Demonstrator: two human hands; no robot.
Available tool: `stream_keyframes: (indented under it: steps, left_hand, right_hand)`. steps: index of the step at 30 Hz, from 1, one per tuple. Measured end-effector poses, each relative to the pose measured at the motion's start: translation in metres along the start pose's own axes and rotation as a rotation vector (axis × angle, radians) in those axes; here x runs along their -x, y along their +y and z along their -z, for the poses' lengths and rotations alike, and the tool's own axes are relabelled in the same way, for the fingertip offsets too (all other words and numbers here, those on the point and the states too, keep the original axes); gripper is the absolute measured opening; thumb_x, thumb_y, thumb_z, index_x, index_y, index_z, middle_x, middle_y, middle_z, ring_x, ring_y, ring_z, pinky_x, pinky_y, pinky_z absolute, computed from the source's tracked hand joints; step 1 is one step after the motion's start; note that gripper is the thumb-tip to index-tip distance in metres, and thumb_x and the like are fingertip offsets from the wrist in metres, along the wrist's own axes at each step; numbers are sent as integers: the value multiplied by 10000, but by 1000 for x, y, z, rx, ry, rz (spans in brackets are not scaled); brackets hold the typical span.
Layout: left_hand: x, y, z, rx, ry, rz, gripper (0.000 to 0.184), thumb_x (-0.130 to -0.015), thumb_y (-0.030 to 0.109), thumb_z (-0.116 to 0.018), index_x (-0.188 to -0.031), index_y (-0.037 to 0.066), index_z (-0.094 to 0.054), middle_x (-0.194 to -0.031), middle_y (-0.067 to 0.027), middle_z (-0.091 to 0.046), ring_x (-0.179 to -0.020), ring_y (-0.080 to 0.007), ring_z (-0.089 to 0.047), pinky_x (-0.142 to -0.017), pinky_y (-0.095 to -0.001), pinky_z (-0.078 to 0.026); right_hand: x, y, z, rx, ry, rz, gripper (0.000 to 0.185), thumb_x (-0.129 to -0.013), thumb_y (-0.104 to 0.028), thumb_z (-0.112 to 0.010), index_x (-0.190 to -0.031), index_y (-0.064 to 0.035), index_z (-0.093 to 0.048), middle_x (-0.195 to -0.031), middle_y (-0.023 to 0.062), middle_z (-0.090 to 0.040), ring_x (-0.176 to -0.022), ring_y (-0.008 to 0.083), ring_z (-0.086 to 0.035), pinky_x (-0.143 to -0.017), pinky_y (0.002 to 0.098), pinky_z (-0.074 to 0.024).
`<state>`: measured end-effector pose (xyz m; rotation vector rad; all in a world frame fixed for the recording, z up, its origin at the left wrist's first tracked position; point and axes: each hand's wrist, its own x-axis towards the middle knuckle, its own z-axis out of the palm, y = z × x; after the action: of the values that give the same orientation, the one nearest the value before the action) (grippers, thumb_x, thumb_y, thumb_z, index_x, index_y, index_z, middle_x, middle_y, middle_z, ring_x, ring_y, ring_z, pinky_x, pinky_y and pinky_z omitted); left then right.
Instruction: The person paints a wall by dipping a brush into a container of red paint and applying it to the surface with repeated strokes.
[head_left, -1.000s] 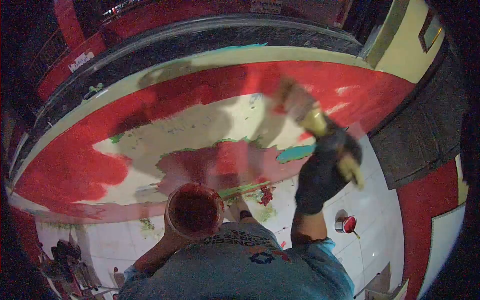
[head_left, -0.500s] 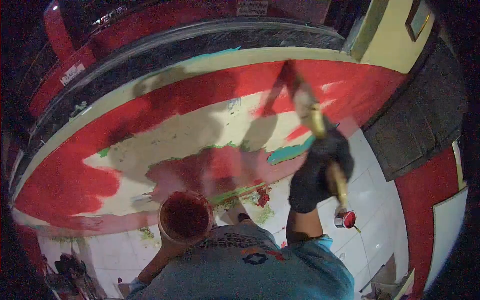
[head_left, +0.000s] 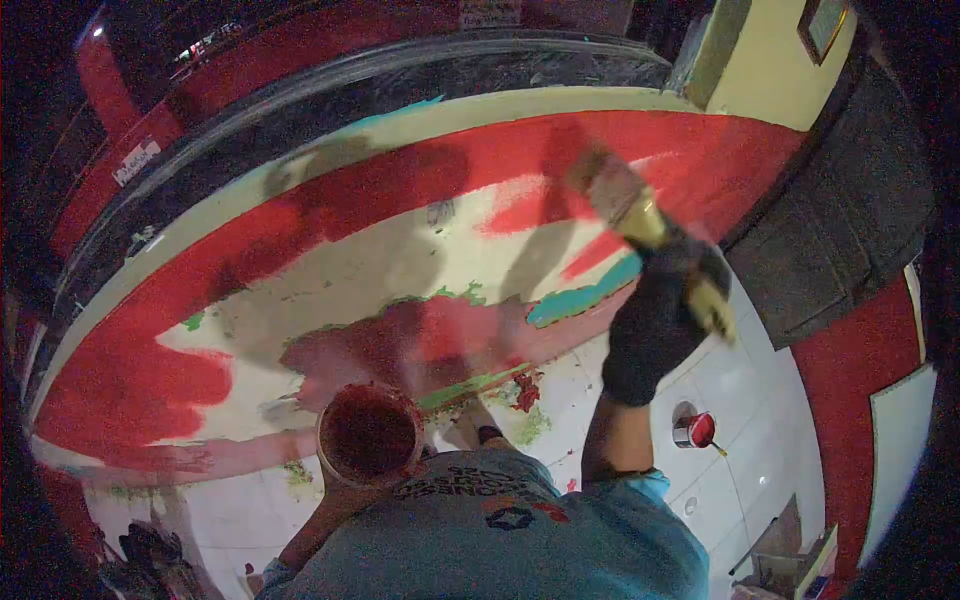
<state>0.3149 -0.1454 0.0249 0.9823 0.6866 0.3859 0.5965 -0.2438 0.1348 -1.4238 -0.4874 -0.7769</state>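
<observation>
My right hand, in a black glove, is closed around the wooden handle of a wide paintbrush. Its bristles are up and to the left, in front of the red-painted part of the wall; whether they touch it I cannot tell. A round paint bucket with dark red paint inside is held close to my body by my left hand, whose fingers are mostly hidden under it. Bare cream patches, faded red areas and a turquoise patch show on the low wall.
On the white tiled floor stands a small open can of red paint with a stick in it. Dark folded material covers the wall at right. A dark ledge runs along the top. Dark items lie at lower left.
The brush and my right hand have shifted slightly right, and the brush now tilts more to the left. The bucket stays in about the same place. The view has turned a little.
</observation>
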Motion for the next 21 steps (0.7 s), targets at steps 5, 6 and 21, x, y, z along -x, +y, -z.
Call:
stream_keyframes:
  steps: [5, 6, 21]
  left_hand:
    - [-3, 12, -10, -801, -18, -400, 757, -506, 74, -776, -1143, 79, -368, -1090, -95, -496, -986, -204, -506, -847, -347, -433]
    - [-6, 6, -5, -801, -17, -402, 757, -506, 74, -776, -1143, 79, -368, -1090, -95, -496, -986, -204, -506, -847, -347, -433]
    - [8, 28, -53, 145, 118, -32, 318, -631, 54, -643, -911, 80, -494, -747, -21, -526, -684, -131, -511, -615, -291, -426]
  right_hand:
    - [-31, 41, 5, -196, 144, -72, 103, -769, -48, -570, -850, -6, -521, -882, 87, -552, -823, 165, -515, -768, 316, -408]
    - [-30, 43, 7, -160, 181, 1, 114, -770, -44, -566, -870, -11, -522, -883, 86, -553, -837, 166, -515, -780, 318, -405]
    - [-17, 16, -4, -52, 133, -51, 144, -782, -100, -575, -855, 19, -539, -853, 92, -573, -775, 162, -514, -727, 302, -412]
